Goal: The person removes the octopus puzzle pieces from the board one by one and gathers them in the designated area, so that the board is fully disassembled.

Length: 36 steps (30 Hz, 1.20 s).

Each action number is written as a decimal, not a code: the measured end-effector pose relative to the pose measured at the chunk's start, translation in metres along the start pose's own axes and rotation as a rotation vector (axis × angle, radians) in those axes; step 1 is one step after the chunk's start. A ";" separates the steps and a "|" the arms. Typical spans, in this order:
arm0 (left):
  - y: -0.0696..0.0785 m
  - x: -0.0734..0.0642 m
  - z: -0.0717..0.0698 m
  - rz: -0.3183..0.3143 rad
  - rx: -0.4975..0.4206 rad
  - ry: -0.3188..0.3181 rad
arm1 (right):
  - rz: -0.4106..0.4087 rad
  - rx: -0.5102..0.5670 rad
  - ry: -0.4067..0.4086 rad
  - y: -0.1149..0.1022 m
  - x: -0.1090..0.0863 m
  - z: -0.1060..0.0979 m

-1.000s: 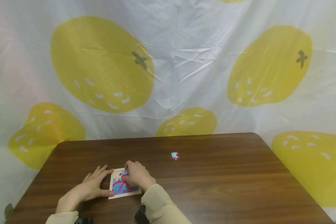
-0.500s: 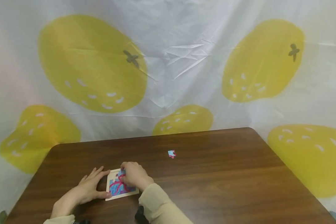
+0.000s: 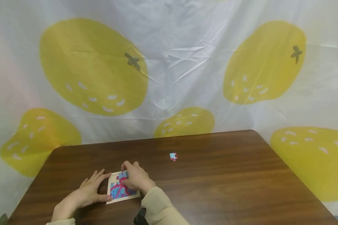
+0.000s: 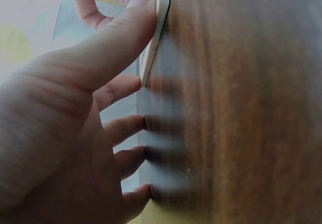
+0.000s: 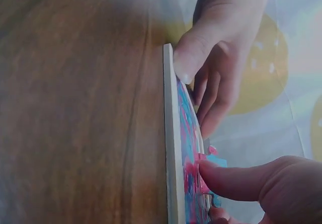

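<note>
A square puzzle tray (image 3: pixel 123 199) with a pale wooden rim lies on the table, partly filled with a blue and pink picture. My left hand (image 3: pixel 87 191) is at its left side, fingers spread. The left thumb (image 5: pixel 188 58) presses the near corner, while the index finger touches the far one and the other fingertips rest on the tabletop. Over the tray's right half, my right hand (image 3: pixel 138 178) pinches a blue and pink jigsaw piece (image 5: pixel 216 160) between thumb and fingers. In the right wrist view this piece stands tilted at the picture's surface. The right hand hides part of the picture.
Another jigsaw piece (image 3: pixel 173 156), light blue with pink, lies farther back on the brown wood-grain table (image 3: pixel 219 175). Behind the table's far edge hangs a white curtain (image 3: pixel 183 78) printed with large yellow fruit.
The head view has shifted slightly, carrying the whole scene a little left. Both hands stay at the tray, and the right hand's fingers have moved slightly over the piece.
</note>
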<state>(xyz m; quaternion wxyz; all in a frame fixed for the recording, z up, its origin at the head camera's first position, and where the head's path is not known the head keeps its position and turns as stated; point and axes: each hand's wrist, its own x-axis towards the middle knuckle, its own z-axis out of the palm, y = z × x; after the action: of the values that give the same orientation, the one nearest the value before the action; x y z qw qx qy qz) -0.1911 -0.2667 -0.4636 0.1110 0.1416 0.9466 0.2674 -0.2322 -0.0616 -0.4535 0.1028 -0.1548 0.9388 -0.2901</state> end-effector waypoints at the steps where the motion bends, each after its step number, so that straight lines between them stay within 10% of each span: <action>1: 0.000 0.001 0.000 0.001 0.000 0.001 | -0.002 0.001 0.010 0.001 0.001 0.000; 20: -0.002 -0.006 -0.002 -0.017 -0.010 -0.016 | -0.213 0.402 0.061 0.024 0.002 0.009; 36: 0.000 -0.005 0.006 -0.022 -0.022 0.006 | -0.185 0.624 0.023 0.049 -0.010 -0.038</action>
<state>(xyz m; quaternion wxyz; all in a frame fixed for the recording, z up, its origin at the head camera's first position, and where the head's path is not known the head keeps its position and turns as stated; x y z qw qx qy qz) -0.1844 -0.2654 -0.4676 0.1127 0.1290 0.9456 0.2767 -0.2447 -0.0004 -0.4500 0.1078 -0.1970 0.7877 -0.5737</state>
